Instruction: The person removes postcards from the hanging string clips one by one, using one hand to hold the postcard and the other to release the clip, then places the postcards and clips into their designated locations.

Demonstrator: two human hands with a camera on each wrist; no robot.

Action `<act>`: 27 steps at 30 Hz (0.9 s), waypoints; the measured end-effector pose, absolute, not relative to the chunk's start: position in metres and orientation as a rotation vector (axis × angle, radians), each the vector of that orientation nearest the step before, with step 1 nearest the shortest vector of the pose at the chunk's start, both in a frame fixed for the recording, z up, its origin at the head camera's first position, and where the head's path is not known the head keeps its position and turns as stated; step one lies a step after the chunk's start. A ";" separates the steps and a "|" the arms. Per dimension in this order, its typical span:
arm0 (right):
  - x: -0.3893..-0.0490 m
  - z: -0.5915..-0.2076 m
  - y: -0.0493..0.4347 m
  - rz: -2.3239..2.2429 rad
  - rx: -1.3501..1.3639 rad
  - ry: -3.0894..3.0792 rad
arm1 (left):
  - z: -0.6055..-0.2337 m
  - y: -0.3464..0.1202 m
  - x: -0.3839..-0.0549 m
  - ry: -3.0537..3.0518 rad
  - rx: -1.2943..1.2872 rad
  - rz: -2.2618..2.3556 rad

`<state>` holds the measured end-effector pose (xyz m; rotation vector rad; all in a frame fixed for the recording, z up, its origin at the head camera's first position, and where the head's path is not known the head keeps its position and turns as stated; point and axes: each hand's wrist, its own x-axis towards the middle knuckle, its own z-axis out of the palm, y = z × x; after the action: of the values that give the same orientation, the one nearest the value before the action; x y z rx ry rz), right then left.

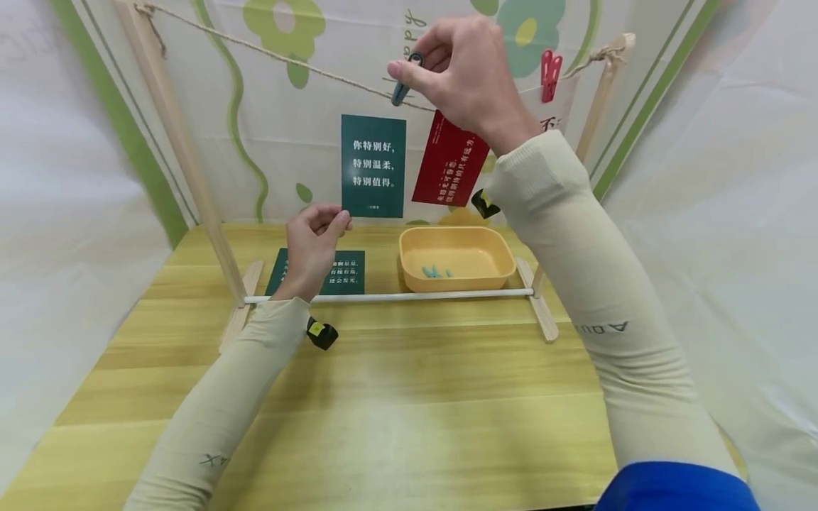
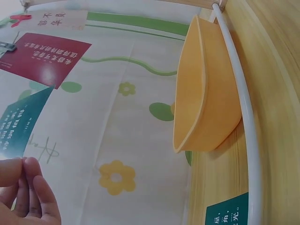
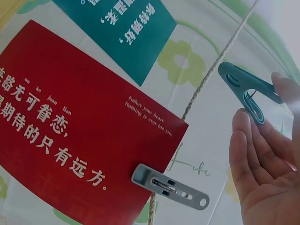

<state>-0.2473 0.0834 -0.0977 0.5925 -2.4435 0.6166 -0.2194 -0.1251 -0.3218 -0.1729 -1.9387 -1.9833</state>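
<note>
My left hand (image 1: 313,241) pinches the lower left corner of a green card (image 1: 373,167) with white writing, which stands upright just under the rope (image 1: 287,60). Between thumb and fingers of my right hand (image 1: 469,71) is a teal clothespin (image 3: 251,89), held beside the rope above that card. A red card (image 3: 84,126) hangs tilted from the rope on a grey clothespin (image 3: 171,186). Farther right, a red clothespin (image 1: 550,74) holds a pale card (image 2: 61,19), partly hidden behind my right arm in the head view.
A yellow basin (image 1: 456,284) with several teal clothespins (image 1: 434,272) stands on the wooden table (image 1: 383,404). Another green card (image 1: 348,273) lies to its left. Wooden posts (image 1: 185,156) carry the rope, and a white rod (image 1: 415,295) joins their feet.
</note>
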 end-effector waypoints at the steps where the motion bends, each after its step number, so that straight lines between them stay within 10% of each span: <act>1: -0.246 -0.098 0.083 0.615 0.605 -2.440 | -0.322 -0.125 -0.219 -1.940 -0.175 -1.982; 27: -0.240 -0.123 0.100 0.598 0.653 -2.501 | -0.327 -0.131 -0.217 -1.981 -0.135 -2.011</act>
<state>-0.2401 0.1001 -0.1234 0.6525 -2.5015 0.5977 -0.2172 -0.1306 -0.3272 -0.1351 -1.9806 -2.0108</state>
